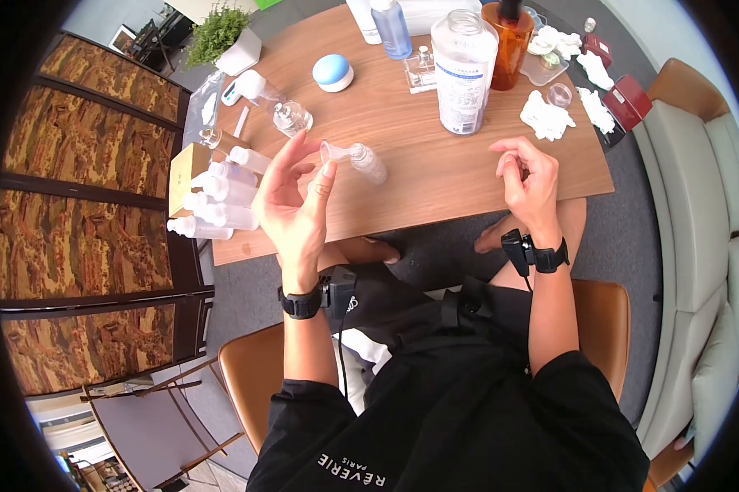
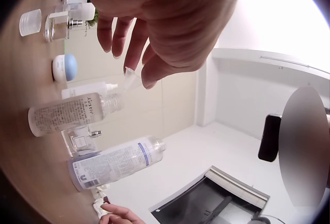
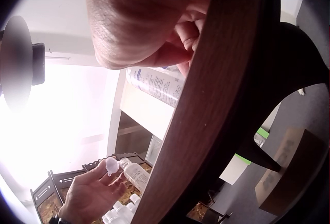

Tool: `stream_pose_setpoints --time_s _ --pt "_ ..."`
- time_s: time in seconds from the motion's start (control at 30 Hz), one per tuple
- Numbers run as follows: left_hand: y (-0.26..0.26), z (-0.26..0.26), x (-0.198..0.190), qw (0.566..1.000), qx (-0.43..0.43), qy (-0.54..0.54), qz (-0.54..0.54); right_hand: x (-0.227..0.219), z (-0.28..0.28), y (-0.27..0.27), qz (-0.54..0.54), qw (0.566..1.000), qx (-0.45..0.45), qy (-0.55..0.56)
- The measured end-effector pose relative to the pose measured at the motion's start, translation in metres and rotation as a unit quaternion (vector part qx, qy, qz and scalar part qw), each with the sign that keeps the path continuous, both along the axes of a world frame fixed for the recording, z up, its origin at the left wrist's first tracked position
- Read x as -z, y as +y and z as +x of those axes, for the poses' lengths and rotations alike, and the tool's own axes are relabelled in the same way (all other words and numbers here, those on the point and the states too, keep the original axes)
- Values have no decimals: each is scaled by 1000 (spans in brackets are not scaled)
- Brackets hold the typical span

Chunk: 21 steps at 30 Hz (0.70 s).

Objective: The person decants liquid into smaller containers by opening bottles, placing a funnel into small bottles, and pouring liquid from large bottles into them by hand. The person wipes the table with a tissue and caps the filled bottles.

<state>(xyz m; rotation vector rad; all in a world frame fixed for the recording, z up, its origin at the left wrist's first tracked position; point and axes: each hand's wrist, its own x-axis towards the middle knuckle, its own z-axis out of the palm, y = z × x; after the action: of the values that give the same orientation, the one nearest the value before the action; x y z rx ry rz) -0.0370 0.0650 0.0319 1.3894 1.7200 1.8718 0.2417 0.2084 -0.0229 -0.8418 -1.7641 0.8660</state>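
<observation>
My left hand pinches a small clear funnel by its rim, between thumb and finger. The funnel's spout points to the uncapped mouth of a small clear bottle with printed text, which stands upright on the table. My right hand hovers by the front edge of the table, fingers loosely curled with nothing seen in them. Nearest to it are a crumpled white tissue and a big clear bottle with a blue-striped label and no cap, holding some liquid.
Several frosted bottles crowd the table's left edge by a small box. Glass perfume bottles, a blue-lidded jar and an amber bottle stand farther back. More tissues and a dark red box lie at the right.
</observation>
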Motion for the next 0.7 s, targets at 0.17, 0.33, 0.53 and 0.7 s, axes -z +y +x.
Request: stream_pose_setpoints --time_s 0.17,0.33,0.53,0.7 --pt "0 -1 1 999 9 32 3 0 0 0 -1 1000 -1 0" --pt "-1 -1 -1 999 2 35 1 1 0 0 6 1000 0 -3" --pt "-2 1 -2 1000 5 30 -2 0 0 0 6 1000 -1 -4" --pt "0 -2 5 1000 4 29 4 2 0 0 15 1000 -4 3"
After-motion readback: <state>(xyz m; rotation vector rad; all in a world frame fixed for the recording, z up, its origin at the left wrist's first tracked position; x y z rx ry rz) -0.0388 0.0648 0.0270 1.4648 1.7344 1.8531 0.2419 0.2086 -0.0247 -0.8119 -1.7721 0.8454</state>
